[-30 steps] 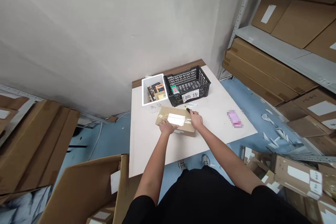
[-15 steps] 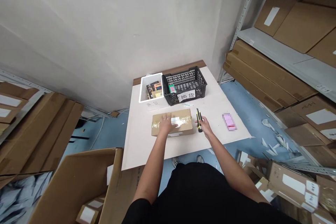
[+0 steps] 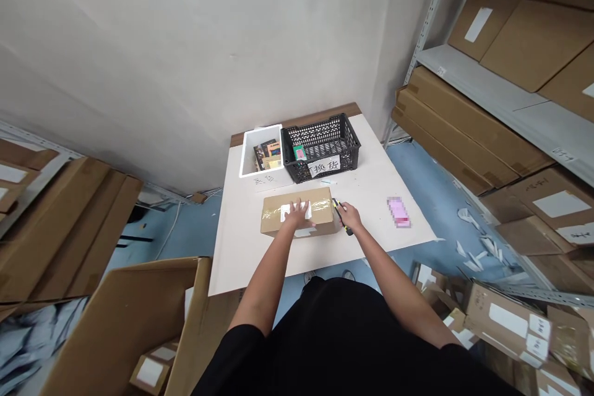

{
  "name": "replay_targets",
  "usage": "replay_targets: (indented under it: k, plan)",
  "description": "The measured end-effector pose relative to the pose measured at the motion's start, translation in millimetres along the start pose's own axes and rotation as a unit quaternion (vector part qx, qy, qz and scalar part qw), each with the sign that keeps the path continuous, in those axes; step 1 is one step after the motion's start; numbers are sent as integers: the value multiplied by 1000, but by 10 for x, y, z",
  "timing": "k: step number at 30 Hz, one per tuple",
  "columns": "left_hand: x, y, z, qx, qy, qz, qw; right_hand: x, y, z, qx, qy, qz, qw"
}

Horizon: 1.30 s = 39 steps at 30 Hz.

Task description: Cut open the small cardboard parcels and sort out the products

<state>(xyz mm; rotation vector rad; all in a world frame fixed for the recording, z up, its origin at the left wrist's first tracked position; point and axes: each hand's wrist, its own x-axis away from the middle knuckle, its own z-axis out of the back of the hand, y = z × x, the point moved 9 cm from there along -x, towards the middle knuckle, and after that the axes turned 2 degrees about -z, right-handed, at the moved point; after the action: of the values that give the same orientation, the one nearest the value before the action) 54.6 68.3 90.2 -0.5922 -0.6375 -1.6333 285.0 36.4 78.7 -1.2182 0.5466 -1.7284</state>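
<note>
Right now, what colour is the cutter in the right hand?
The cutter is black and yellow, showing best in the head view.

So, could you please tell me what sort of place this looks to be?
Probably a stockroom or parcel-handling area: there is metal shelving stacked with cardboard boxes, and a taped, labelled carton sits on a table, with a box cutter in the right hand.

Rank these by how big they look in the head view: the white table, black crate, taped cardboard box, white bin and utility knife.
1. White table
2. Black crate
3. Taped cardboard box and white bin: too alike to rank, the box being nearer
4. Utility knife
</note>
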Motion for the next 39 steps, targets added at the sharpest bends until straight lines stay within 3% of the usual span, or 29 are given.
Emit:
replay_targets:
  k: [5,9,12,21,39]
  plan:
    - [0,4,-11,-6,-3,6,1000,-28,-236,34,144,-7,19,989]
    - [-29,-8,-5,-2,-7,1,1000,18,-352,21,313,34,30,949]
    - [-62,-19,-12,-5,-8,-2,1000,43,-378,-116,364,17,26,931]
    - [-140,-18,-97,-10,-9,16,1000,40,-455,-178,354,-14,8,935]
    - [-148,18,-91,-20,-5,24,1000,361,-425,-167,343,12,3,939]
